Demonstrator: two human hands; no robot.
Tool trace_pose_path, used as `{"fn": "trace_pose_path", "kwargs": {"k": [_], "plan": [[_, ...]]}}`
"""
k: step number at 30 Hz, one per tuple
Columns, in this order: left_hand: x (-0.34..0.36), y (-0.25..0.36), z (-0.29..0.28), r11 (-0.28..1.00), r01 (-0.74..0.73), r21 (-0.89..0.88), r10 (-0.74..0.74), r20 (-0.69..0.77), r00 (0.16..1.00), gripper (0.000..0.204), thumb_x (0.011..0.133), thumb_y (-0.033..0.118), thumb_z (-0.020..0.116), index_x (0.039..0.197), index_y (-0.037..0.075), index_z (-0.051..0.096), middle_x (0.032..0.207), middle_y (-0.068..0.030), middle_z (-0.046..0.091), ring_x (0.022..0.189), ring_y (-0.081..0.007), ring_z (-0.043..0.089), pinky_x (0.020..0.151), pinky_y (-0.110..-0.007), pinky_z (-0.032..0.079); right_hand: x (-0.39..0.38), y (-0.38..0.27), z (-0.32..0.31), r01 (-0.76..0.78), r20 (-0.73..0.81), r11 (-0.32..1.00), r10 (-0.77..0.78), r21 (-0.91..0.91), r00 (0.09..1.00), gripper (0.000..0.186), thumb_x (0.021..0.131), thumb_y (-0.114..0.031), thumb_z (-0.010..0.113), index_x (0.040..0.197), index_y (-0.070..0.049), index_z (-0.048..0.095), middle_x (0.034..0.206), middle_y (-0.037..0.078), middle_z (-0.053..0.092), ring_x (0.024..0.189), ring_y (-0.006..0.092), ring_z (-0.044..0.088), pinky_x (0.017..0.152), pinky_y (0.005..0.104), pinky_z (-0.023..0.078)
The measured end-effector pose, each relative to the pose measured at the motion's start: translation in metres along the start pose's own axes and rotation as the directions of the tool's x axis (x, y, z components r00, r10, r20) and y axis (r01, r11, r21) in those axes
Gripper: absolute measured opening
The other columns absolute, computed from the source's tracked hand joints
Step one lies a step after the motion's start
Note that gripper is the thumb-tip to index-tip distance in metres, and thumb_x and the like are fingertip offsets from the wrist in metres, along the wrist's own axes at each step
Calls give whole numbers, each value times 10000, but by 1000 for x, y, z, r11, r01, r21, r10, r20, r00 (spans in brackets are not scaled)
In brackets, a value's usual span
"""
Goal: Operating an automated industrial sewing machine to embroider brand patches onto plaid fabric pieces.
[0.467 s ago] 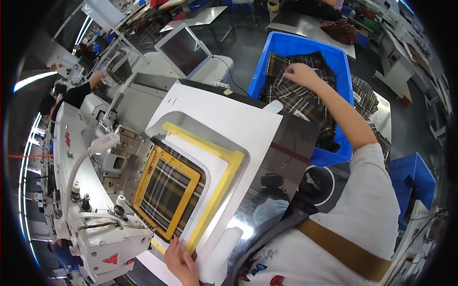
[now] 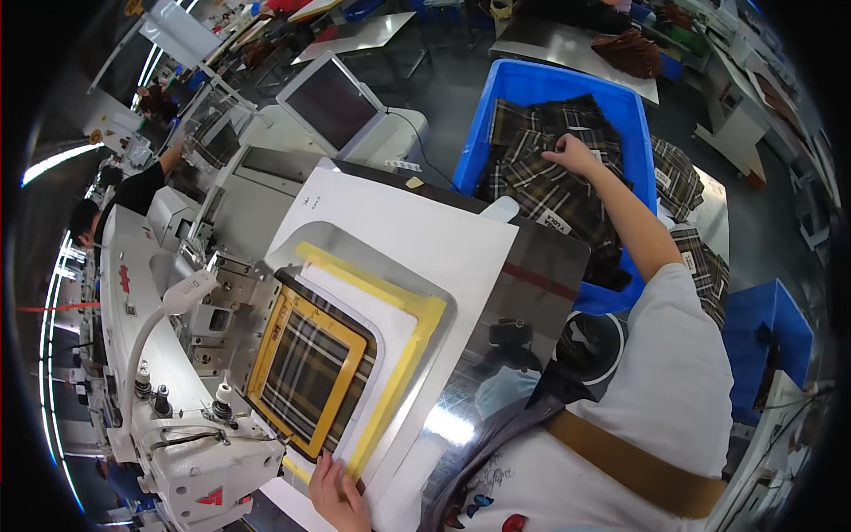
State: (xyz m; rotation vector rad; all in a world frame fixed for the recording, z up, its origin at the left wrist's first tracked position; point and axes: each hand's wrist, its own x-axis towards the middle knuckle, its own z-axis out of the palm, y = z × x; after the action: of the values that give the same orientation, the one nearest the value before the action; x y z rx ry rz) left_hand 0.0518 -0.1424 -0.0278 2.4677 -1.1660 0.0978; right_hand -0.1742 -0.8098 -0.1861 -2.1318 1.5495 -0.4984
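My left hand [image 2: 339, 498] lies at the lower end of the yellow frame [image 2: 330, 424], fingers stretched out on the white sheet by the yellow tape [image 2: 401, 377]. Plaid fabric [image 2: 301, 372] in brown, black and white sits under that frame, beside the white sewing machine head [image 2: 208, 474]. Over the blue bin [image 2: 643, 142], my right hand [image 2: 576, 158] is closed, its thumb and fingers pinching at a plaid fabric piece [image 2: 536, 182] on top of the pile. Its fingertips are small here, so the exact grip is hard to see.
A screen [image 2: 332, 105] stands beyond the work plate. A light blue mask-like item [image 2: 505, 390] lies on the shiny tabletop near me. More plaid pieces [image 2: 700, 275] are right of the bin, and a second blue bin [image 2: 769, 341] stands farther right. Another person works at far left.
My right hand has shifted slightly right and nearer over the bin, and the top plaid pieces have moved a little. My left hand stays at the frame's lower end.
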Motion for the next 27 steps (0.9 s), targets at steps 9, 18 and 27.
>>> {"fn": "trace_pose_path", "kwargs": {"k": [9, 18, 27], "plan": [[-6, 2, -2, 999, 31, -22, -32, -36, 999, 194, 889, 29, 520, 1044, -42, 613, 1225, -195, 602, 1162, -343, 545, 1021, -405, 392, -47, -24, -17, 15, 272, 969, -85, 248, 958, 504, 798, -376, 706, 1113, 14, 645, 1029, 176, 685, 947, 290, 661, 828, 395, 506], [-1, 6, 2, 1000, 5, -21, -6, -44, 999, 190, 884, 8, 518, 1044, -35, 609, 1222, -205, 599, 1153, -350, 556, 1014, -414, 399, 16, 73, -33, -239, -242, 970, 243, 47, 939, 434, 810, -329, 681, 1144, -57, 627, 1162, 197, 635, 1059, 354, 616, 903, 444, 493], [4, 9, -13, 1000, 17, -13, -17, -21, 1000, 206, 886, 60, 535, 1065, -19, 599, 1216, -199, 604, 1154, -343, 560, 1016, -419, 397, -50, -101, -118, 333, -494, 832, -83, 443, 865, 326, 955, -311, 545, 899, -6, 645, 771, 106, 669, 698, 237, 626, 642, 364, 448]]}}
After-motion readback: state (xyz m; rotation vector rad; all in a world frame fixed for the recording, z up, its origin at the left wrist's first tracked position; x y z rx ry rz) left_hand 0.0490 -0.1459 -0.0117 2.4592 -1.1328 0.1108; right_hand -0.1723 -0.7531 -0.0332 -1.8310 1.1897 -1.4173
